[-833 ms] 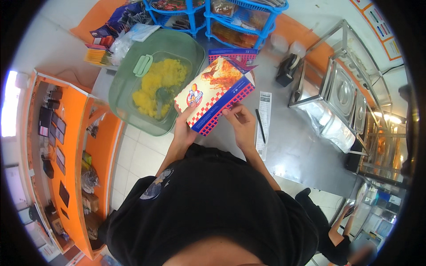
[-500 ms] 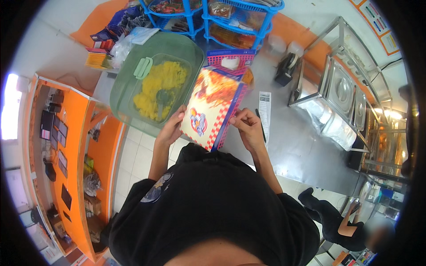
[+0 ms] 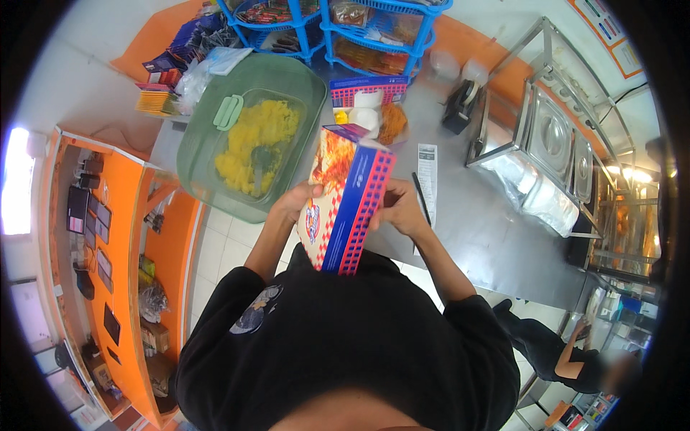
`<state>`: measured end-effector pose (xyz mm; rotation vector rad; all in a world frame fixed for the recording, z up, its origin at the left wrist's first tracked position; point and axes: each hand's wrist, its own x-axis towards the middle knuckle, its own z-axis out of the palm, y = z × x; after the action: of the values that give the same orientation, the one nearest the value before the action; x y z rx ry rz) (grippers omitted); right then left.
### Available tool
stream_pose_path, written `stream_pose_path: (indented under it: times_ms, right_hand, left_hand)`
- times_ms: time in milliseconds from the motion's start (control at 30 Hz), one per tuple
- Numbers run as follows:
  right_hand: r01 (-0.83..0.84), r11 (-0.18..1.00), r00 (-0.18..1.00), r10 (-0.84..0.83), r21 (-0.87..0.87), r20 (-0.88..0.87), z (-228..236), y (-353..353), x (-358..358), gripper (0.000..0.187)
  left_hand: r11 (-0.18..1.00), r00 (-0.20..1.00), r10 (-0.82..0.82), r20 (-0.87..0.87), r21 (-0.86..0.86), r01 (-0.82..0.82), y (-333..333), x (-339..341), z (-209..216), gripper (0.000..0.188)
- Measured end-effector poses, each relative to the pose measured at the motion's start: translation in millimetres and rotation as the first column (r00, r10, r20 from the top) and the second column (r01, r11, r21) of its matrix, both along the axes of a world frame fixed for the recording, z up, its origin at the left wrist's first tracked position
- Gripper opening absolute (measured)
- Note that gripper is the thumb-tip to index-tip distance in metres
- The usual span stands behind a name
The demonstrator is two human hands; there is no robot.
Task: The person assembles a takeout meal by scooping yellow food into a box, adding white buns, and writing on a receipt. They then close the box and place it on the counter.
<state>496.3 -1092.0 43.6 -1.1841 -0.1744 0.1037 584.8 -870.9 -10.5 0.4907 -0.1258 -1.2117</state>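
A printed cardboard food box (image 3: 348, 205) is held up in front of my chest. Its lid shows a food picture, and its long side is blue with a pink-red check. My left hand (image 3: 296, 202) grips the box's left edge, thumb on top. On the other side my right hand (image 3: 399, 208) has its fingers bent against the checked side. Just beyond stands a second, open box (image 3: 368, 93), holding white tubs (image 3: 366, 119), a brown fried-looking piece (image 3: 392, 123) and a small yellow item (image 3: 341, 116).
A green tub (image 3: 194, 154) of yellow rice (image 3: 262, 136) with a scoop is to the left. Blue racks (image 3: 323, 39) stand at the back. Right of my hand lie a paper slip (image 3: 427, 172) and a black pen (image 3: 420, 194). Further right are a tape dispenser (image 3: 461, 106) and a steel food warmer (image 3: 535, 154).
The held box has tilted, turning its blue and checked side up toward me, and come closer to my body. The open box behind it and its contents now show more.
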Motion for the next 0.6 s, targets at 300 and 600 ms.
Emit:
stream_pose_path:
  times_ms: [300, 600]
  right_hand:
    - [0.293, 0.956, 0.956, -0.293, 0.007, -0.005, 35.7, -21.4, 23.4, 0.043]
    - [0.183, 0.739, 0.844, 0.220, -0.648, 0.489, 59.2, -57.1, 23.8, 0.041]
  left_hand:
    - [0.975, 0.949, 0.110, 0.294, 0.156, -0.161, -0.4, 16.6, 41.8, 0.094]
    - [0.912, 0.926, 0.015, 0.377, 0.375, -0.168, 13.8, 17.6, 56.0, 0.100]
